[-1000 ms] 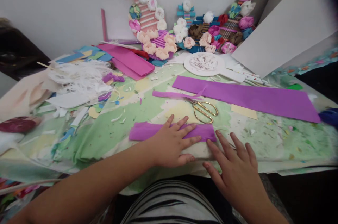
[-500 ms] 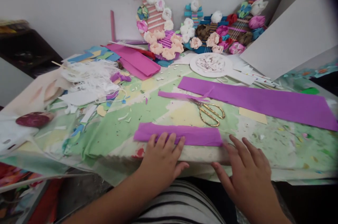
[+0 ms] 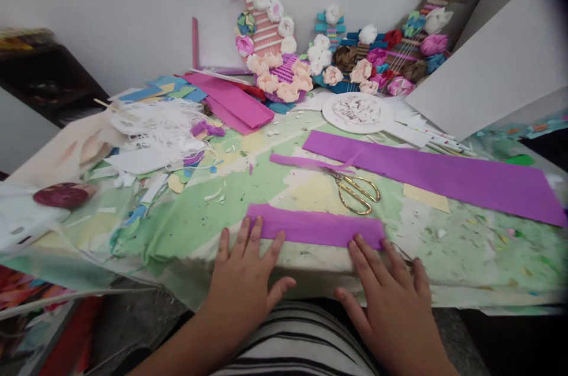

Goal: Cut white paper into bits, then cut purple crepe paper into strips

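Note:
A short strip of purple crepe paper (image 3: 317, 225) lies flat along the table's front edge. My left hand (image 3: 248, 263) is spread, its fingertips resting on the strip's left end. On the right end, the fingertips of my right hand (image 3: 386, 281) touch the paper, fingers stretched out and apart. Beyond the strip lie gold-handled scissors (image 3: 355, 193), their blades under or against a thin purple offcut (image 3: 302, 161). A long band of purple crepe paper (image 3: 435, 172) stretches across the right side of the table.
White shredded string and paper scraps (image 3: 155, 127) are heaped at the left, near folded pink paper (image 3: 235, 104). A white paddle-shaped board (image 3: 355, 111) lies at the back. Flower-covered guitar shapes (image 3: 268, 33) lean on the wall. A dark red oval object (image 3: 64, 194) sits far left.
My left hand has slid left to the strip's end. My right hand has moved left onto its right end. The short strip has shifted slightly right.

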Demonstrator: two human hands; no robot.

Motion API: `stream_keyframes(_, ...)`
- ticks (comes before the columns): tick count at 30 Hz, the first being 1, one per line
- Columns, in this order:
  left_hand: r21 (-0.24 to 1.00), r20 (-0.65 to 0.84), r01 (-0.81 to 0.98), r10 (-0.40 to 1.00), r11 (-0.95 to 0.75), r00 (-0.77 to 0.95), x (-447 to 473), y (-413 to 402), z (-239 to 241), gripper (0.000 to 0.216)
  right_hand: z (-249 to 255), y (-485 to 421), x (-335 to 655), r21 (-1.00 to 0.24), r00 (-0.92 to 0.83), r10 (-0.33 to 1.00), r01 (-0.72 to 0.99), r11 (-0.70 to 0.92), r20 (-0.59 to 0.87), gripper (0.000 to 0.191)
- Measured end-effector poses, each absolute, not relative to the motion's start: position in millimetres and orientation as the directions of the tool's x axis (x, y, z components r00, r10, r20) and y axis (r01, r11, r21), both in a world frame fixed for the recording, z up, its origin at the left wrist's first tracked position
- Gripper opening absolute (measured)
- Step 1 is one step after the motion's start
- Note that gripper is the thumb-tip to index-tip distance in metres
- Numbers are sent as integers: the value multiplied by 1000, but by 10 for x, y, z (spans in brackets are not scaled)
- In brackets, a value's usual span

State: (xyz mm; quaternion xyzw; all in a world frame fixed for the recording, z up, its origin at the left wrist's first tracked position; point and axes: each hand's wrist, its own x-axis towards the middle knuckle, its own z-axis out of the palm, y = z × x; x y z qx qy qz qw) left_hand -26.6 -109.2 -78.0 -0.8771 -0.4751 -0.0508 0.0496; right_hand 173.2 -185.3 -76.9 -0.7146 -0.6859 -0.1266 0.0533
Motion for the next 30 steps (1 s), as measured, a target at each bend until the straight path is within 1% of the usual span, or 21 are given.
stream_keyframes(3, -60, 105, 869, 863, -490, 494, -309, -1096, -761, 59, -804, -1870, 1807, 131, 79, 967, 985, -113, 242, 50)
stream_keyframes(7, -73, 84, 884, 880, -462, 467, -313, -1103, -724, 62, -829, -1950, 1991, 162, 142, 957, 969, -187, 253, 48)
stream_keyframes(9, -80, 90, 887, 883, -455, 461, -291, -1106, -694, 65, -802, -1997, 2091, 175, 139, 954, 966, -190, 266, 45)
stream_keyframes(11, -85, 109, 877, 870, -474, 481, -244, -1104, -653, 69, -719, -1992, 2180, 181, 101, 952, 971, -158, 288, 41)
stream_keyframes(13, -81, 134, 843, 832, -532, 538, -166, -1093, -603, 70, -583, -1879, 2251, 158, 56, 941, 981, -115, 333, 36)
stream_keyframes(14, -74, 144, 818, 806, -570, 575, -114, -1085, -579, 69, -505, -1772, 2277, 127, 43, 926, 987, -97, 376, 34)
stream_keyframes(16, -47, 167, 758, 743, -651, 649, 10, -1063, -540, 64, -368, -1465, 2310, 15, 21, 911, 999, -30, 411, 33)
stream_keyframes(17, -32, 182, 721, 705, -692, 685, 80, -1051, -526, 61, -321, -1283, 2316, -28, 41, 923, 999, -33, 383, 35)
stream_keyframes(18, -21, 206, 683, 666, -730, 717, 152, -1039, -516, 57, -292, -1097, 2318, -39, 63, 952, 998, -54, 299, 36)
stream_keyframes(20, -10, 248, 600, 579, -800, 777, 293, -1012, -510, 50, -285, -764, 2316, 16, 87, 996, 996, -87, 9, 36)
stream_keyframes(21, -6, 259, 561, 541, -828, 800, 358, -999, -512, 48, -299, -636, 2316, 29, 88, 996, 996, -87, -30, 36)
stream_keyframes(23, 0, 260, 498, 481, -867, 837, 469, -971, -522, 43, -336, -475, 2323, 41, 85, 993, 996, -82, -81, 36)
stream_keyframes(26, 15, 232, 426, 417, -905, 878, 580, -935, -535, 38, -365, -418, 2329, 43, 83, 990, 996, -79, -112, 31)
stream_keyframes(30, 19, 203, 409, 404, -912, 892, 655, -912, -517, 33, -300, -463, 2296, 55, 112, 987, 993, -106, -117, 22)
